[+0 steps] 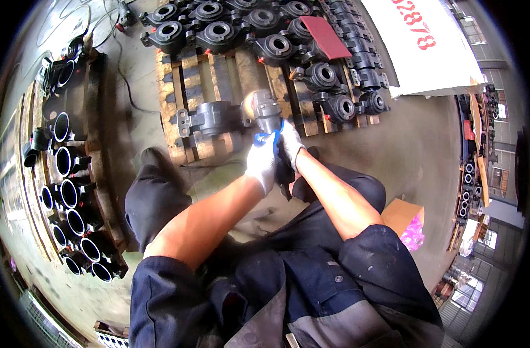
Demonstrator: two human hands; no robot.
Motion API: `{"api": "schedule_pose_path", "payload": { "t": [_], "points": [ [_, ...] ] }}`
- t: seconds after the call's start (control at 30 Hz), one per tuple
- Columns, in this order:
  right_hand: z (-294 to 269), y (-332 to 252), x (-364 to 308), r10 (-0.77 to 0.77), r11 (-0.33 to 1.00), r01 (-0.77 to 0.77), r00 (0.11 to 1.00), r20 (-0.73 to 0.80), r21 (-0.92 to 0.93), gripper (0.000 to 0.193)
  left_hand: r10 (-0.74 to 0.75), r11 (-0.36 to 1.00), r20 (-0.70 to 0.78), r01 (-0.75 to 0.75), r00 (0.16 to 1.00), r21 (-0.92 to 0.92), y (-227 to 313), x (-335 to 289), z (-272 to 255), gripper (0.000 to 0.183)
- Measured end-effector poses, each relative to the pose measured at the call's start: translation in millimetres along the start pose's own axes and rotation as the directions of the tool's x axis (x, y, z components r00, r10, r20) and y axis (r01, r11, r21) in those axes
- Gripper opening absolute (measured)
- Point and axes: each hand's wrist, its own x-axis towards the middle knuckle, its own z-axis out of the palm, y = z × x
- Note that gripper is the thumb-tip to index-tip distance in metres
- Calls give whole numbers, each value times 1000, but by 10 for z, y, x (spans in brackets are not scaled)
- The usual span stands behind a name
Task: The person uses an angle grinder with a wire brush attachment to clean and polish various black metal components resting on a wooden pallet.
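Observation:
Both my hands, in white gloves with blue palms, grip one angle grinder [267, 115]. My left hand [262, 159] wraps its body from the left side. Close beside it, my right hand [291, 142] is closed round the grinder from the right. The grinder's dark rear body runs down between my wrists. Its front end is at the right end of a black cast metal part [214, 118], where a bright orange-white glow shows. That part lies on its side on a wooden pallet [189, 78], with a flat two-holed lug at its left end.
Several black castings [218, 35] with round bores crowd the pallet's far side, a red pad [326, 37] on top. Another pallet [28, 174] at left carries black cylindrical housings [70, 193]. A white box [421, 49] stands far right, a cardboard box [403, 216] near right. A cable [125, 81] crosses the floor.

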Motion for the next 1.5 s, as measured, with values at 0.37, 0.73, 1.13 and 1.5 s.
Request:
{"api": "schedule_pose_path", "payload": {
  "t": [0.37, 0.73, 1.13, 1.5],
  "points": [
    [-85, 91, -531, 153, 988, -151, 988, -29, 35, 43, -13, 962, 5, 11, 1000, 274, -183, -221, -117, 38],
    [-22, 99, -596, 107, 994, -107, 994, -13, 23, 39, 23, 934, 47, -38, 999, 354, -171, -246, -157, 36],
    [-220, 254, -613, 77, 995, -77, 997, -15, -63, 34, 54, 907, 34, -63, 998, 417, -179, -349, -291, 37],
    [631, 235, -521, -230, 341, 425, 903, 364, -839, 34, 189, 979, -145, -176, 971, 101, 419, -609, -552, 40]
  ]
}}
